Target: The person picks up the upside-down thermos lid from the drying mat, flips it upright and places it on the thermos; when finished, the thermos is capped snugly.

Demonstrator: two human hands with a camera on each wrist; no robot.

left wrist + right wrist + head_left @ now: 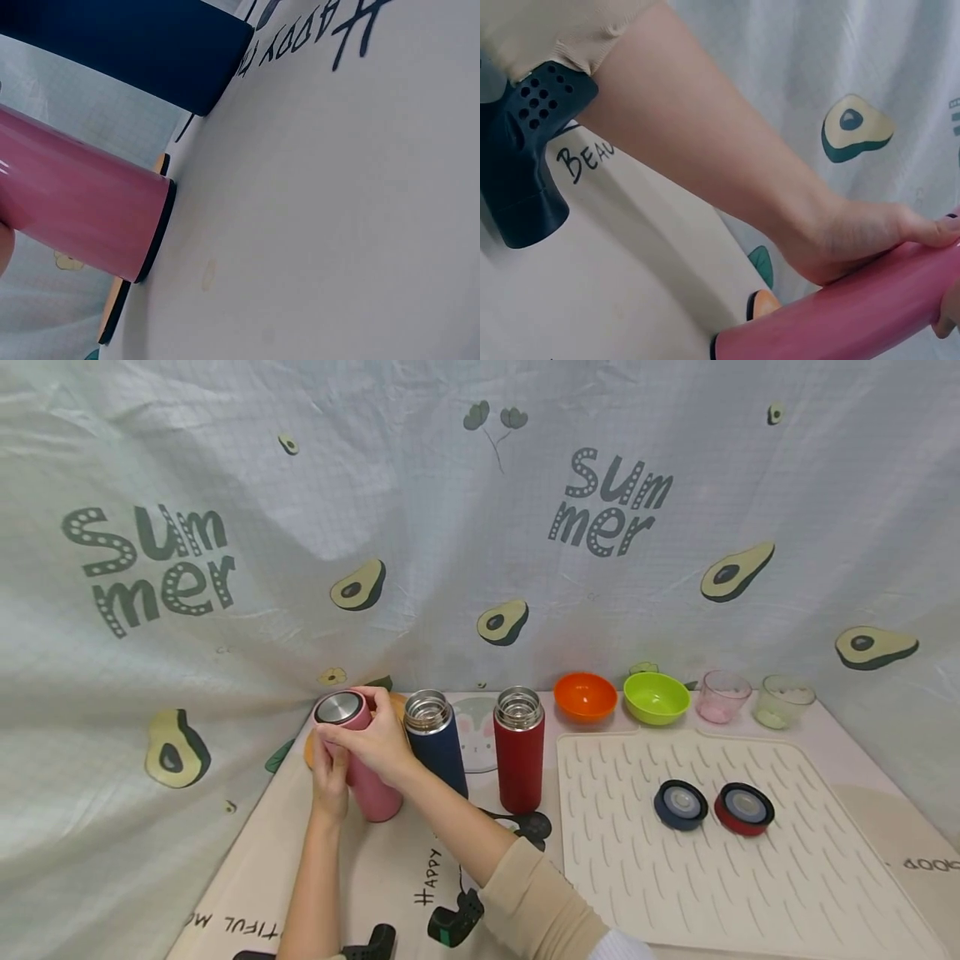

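At the far left of the table [420, 868], a pink flask [365, 774] stands upright with both hands on it. The left hand [330, 775] wraps its fingers round the flask's body from the left side, below the cap. The right hand [375, 739] reaches across from the right and closes over the flask's top, fingers curled round the steel-topped lid [339, 707]. Both forearms run up from the near edge; the right one crosses leftward in a beige sleeve [536, 902].

From the left wrist view, the pink flask [82, 206] shows its dark base ring set flat on the table, with the blue flask [135, 49] just beside it. From the right wrist view, the left hand [855, 240] grips the pink flask [847, 315] from above.

Right of the pink flask stands the blue flask [437, 743], and next a red flask [519, 750], both open at the top. On the ribbed mat [720, 877] to the right lie a blue lid [680, 804] and a red lid [744, 808], side by side.

The backdrop cloth [225, 460] reads "Summer" twice, among printed avocados. The table cover shows "HAPPY" near the right forearm, with other lettering at the near edge cut off.
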